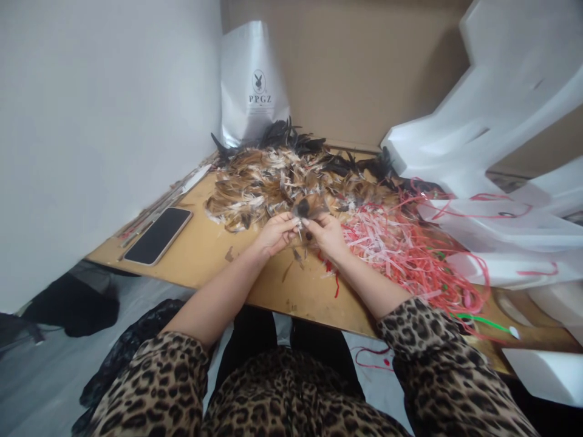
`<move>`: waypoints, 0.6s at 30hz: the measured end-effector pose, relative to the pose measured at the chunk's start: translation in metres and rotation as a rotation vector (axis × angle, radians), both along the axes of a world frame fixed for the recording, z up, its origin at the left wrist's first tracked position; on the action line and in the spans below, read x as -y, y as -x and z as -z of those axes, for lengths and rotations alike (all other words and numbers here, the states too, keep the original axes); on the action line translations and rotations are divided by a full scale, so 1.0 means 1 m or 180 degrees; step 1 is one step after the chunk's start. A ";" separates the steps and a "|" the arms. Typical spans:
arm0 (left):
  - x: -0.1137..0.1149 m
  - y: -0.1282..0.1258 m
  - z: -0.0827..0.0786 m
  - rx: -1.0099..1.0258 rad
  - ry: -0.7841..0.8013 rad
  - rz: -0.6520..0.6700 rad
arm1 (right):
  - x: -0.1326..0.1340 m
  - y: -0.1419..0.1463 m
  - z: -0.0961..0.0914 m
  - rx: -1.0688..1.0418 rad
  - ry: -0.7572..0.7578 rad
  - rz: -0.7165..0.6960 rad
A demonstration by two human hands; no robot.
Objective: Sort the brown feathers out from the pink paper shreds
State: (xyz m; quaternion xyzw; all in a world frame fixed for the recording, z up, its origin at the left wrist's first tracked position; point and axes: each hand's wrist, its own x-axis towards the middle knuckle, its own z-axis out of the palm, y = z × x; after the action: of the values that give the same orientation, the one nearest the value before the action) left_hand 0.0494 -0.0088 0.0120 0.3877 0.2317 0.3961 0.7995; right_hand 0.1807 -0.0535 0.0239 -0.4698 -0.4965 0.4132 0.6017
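I am holding a small tuft of feathers [306, 209] between my two hands, just above the middle of the bench [200, 255], a little in from its near edge. My left hand [276, 233] is pinching the tuft's lower end, fingers curled in close, thumb and forefinger nearly shut on the quills. My right hand [328, 235] is gripping it from the other side, its fingertips [306, 222] closed on the same stems and touching those of my left. Just behind the tuft a big heap of brown, white and black feathers [273, 179] is spreading toward the far edge of the bench. To the right of my right hand a tangle of red and pink strips [401, 249] is lying across the bench, reaching its right end. Near the left edge a phone [158, 235] is lying face down or dark. A white bag [252, 85] is standing at the far left corner, and white foam pieces [501, 121] are leaning at the right.
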 end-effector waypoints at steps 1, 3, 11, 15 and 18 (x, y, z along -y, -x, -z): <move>0.000 -0.001 0.000 -0.0031 -0.0026 -0.0029 | -0.001 0.000 0.000 0.0036 -0.0001 0.0001; 0.000 -0.002 0.001 -0.0178 -0.0141 -0.0158 | -0.003 -0.002 0.002 0.0117 0.0016 0.0043; 0.004 -0.006 -0.005 -0.1096 -0.1078 -0.0831 | -0.004 -0.005 0.002 0.0221 0.0429 0.0267; 0.004 -0.008 -0.006 -0.1166 -0.1019 -0.0848 | -0.005 -0.007 0.001 0.0243 0.0482 0.0222; 0.002 -0.010 -0.003 -0.1115 -0.0810 -0.0782 | -0.006 -0.012 0.003 0.0306 0.0475 0.0272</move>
State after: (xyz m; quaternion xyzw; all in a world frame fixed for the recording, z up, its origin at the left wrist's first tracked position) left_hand 0.0598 -0.0113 0.0146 0.5169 0.3605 0.4431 0.6376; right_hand 0.1930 -0.0479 0.0208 -0.5534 -0.4721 0.3999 0.5576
